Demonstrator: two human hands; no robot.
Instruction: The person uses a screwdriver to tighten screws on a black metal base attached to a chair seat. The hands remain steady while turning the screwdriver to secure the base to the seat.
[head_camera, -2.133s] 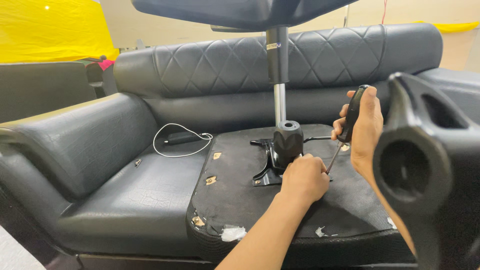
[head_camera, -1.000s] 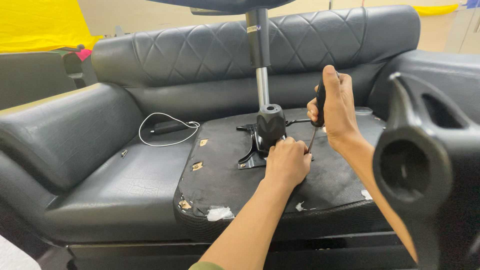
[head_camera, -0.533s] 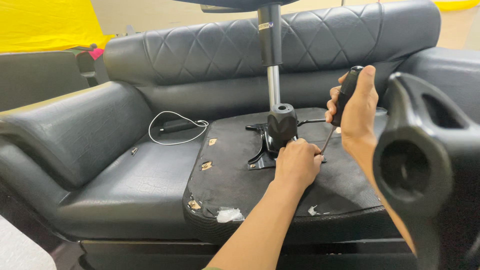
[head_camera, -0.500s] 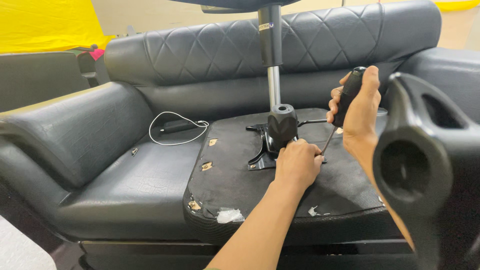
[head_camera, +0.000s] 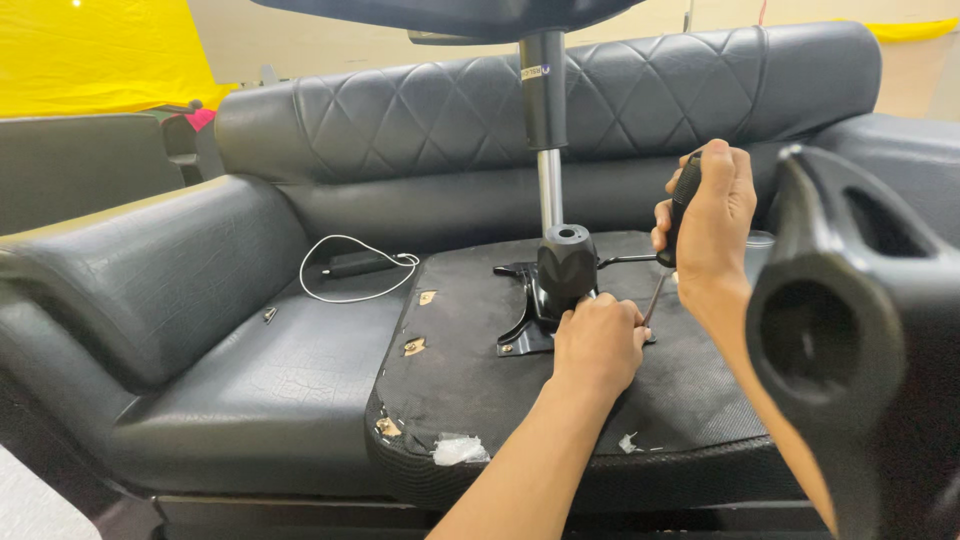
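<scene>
On the upturned chair seat (head_camera: 470, 370), the left hand (head_camera: 597, 345) curls closed beside the black bracket (head_camera: 545, 300), right where the screwdriver (head_camera: 672, 235) tip lands; the right hand (head_camera: 712, 215) wraps tight around its handle above.

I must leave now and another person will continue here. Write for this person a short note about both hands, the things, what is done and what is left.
Right hand: closed around the black handle of the screwdriver, blade angled down toward the mounting plate.
Left hand: fist resting on the plate beside the screwdriver tip; whether it holds a screw cannot be seen.
Things: upturned chair seat lies on the black sofa; plate and gas-lift column stand on it. Chair armrest in the foreground, at right.
Done: plate sits on the seat.
Left: screw at the tip likely still needs work; check the others.
</scene>
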